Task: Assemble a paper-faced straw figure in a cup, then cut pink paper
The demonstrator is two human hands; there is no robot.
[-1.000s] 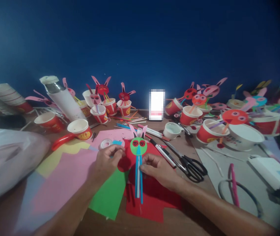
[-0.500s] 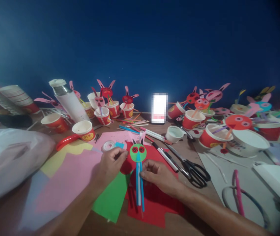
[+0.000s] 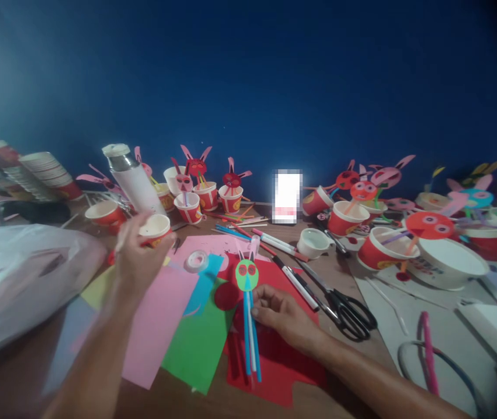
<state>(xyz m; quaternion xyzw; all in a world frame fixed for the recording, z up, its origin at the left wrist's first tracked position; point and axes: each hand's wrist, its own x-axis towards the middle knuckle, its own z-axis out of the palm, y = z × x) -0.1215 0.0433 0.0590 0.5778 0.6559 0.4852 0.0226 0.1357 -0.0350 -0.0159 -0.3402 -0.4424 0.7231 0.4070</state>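
Note:
My right hand [image 3: 286, 314] pinches a paper animal figure [image 3: 247, 275] by its blue and white straws, just below the head. The figure has a green round face, red eyes, a blue pointed nose and pink ears. My left hand [image 3: 137, 262], somewhat blurred, is raised at a red-and-white paper cup [image 3: 156, 226] with its thumb and fingers apart; whether it touches the cup I cannot tell. Beneath the figure lies red paper [image 3: 281, 364], with green paper [image 3: 198, 349] and a dark red paper disc [image 3: 226, 297] to its left.
Black-handled scissors [image 3: 348, 314] and markers [image 3: 296, 282] lie right of the figure. A tape roll [image 3: 196, 261] rests on pink paper. Behind stand a white thermos [image 3: 137, 183], a lit phone [image 3: 286, 198] and several cups with paper figures. A plastic bag [image 3: 30, 285] fills the left side.
My left hand has left the figure's head and moved left to the paper cup, its fingers spreading. My right hand still holds the figure. The view has shifted slightly left.

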